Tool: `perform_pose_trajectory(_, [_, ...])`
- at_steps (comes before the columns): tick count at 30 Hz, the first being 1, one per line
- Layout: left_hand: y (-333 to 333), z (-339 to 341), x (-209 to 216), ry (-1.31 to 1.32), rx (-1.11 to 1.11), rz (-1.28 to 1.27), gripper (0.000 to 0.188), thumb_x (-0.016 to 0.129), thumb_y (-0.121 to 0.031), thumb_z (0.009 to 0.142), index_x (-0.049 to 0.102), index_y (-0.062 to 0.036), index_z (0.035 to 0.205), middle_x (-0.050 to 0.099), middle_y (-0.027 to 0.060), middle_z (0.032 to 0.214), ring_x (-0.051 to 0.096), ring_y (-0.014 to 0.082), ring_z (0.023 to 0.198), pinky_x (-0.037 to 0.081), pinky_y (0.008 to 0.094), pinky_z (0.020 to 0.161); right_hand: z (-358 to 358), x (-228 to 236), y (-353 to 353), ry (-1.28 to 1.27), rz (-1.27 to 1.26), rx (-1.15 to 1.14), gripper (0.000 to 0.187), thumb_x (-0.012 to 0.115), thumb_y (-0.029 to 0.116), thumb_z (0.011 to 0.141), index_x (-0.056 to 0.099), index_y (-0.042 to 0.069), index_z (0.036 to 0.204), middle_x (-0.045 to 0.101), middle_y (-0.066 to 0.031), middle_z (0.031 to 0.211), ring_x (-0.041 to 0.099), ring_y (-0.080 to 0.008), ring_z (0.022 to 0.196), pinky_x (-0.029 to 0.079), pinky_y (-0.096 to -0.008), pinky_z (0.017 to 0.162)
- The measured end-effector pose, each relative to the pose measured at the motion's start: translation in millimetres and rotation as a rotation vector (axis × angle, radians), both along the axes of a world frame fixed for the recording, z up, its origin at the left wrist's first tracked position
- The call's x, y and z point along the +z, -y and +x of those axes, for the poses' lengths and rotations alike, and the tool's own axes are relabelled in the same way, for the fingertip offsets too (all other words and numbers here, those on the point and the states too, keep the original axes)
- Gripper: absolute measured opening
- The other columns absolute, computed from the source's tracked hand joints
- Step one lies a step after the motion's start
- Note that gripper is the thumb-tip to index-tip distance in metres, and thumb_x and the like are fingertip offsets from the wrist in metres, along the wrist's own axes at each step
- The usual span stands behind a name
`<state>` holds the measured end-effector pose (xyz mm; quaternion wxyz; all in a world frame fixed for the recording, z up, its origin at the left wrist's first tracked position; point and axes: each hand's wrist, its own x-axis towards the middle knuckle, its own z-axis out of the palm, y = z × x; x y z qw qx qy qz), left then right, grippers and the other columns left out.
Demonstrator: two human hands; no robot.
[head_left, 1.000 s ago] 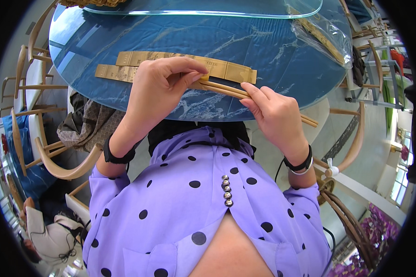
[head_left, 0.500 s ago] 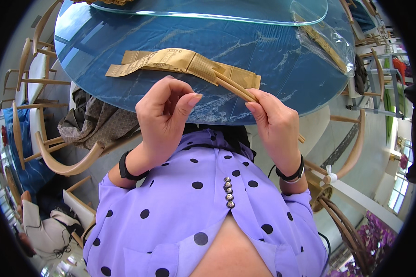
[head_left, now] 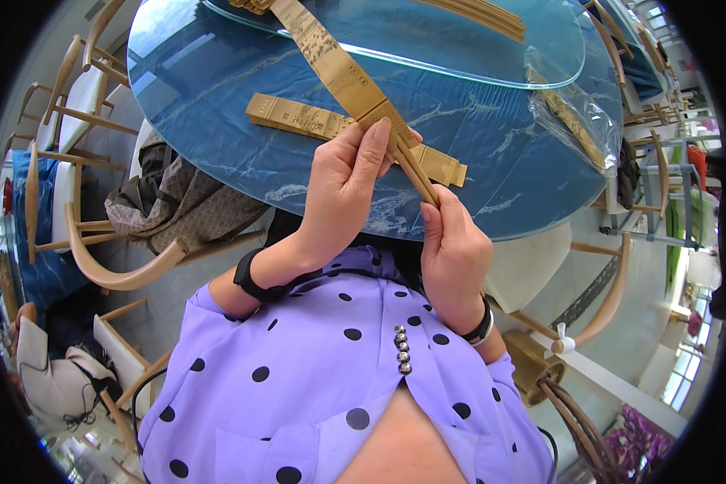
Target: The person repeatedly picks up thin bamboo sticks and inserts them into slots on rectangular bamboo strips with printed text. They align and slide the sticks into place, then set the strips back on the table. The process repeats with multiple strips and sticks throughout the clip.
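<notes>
My left hand is closed, its thumb and fingers pinching the lower part of a long gold-brown paper chopstick sleeve. From the sleeve's near end stick out a pair of light wooden chopsticks. Their near tips are pinched by my right hand, closed at the table's edge. The sleeve slants up and away to the left, raised over the table. Beneath it, more gold paper sleeves lie flat, partly hidden by my left hand.
The round blue marbled table carries a glass turntable with a chopstick bundle. At right on the table lies a clear plastic bag holding something gold. A patterned brown cloth item hangs over a wooden chair at left.
My left hand has moved right and taken hold of the sleeve. The sleeve with its chopsticks has been lifted off the sleeves below and turned steeply. The view has shifted, showing more of the turntable.
</notes>
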<state>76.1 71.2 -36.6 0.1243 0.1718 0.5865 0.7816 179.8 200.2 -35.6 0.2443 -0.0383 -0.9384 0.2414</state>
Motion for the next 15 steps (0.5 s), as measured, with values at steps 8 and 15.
perform_pose_trajectory(8, [13, -3, -22, 0.053, 0.140, 0.125, 0.031, 0.049, -0.024, 0.111, 0.067, 0.0000, 0.107, 0.070, 0.0012, 0.092, 0.040, 0.0008, 0.066, 0.034, 0.0188, 0.060, 0, -2, -5, 0.166, -0.144, 0.141, 0.022, 0.063, 0.020, 0.101, 0.065, 0.002, 0.114, 0.067, -0.0143, 0.085, 0.065, -0.0335, 0.066, 0.051, -0.0396, 0.058])
perform_pose_trajectory(15, [32, -23, -8, 0.023, 0.299, 0.147, 0.037, 0.049, -0.030, 0.111, 0.070, -0.0008, 0.103, 0.037, -0.0093, 0.064, 0.023, 0.0008, 0.055, 0.018, 0.0214, 0.050, 36, -4, -39, 0.140, -0.088, 0.191, 0.019, 0.062, 0.019, 0.101, 0.068, 0.002, 0.105, 0.066, -0.0114, 0.080, 0.062, -0.0297, 0.061, 0.048, -0.0367, 0.054])
